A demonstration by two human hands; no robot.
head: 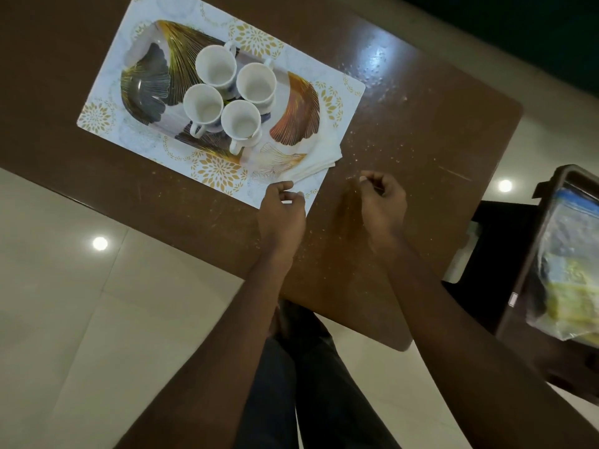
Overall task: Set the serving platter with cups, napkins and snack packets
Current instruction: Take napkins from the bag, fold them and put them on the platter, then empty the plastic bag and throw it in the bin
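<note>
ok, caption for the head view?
Four white cups on leaf-patterned platter, folded napkins at its corner, left hand and right hand hovering empty nearby.

I am counting four white cups (240,124) standing on one platter (146,79), itself lying on one placemat (214,171). One stack of napkins (321,157) is sitting at the platter's five o'clock. One bag of packets (567,254) is lying at three o'clock. Two hands are showing over one counter (421,124): the left hand (282,215) and the right hand (384,202).
</note>
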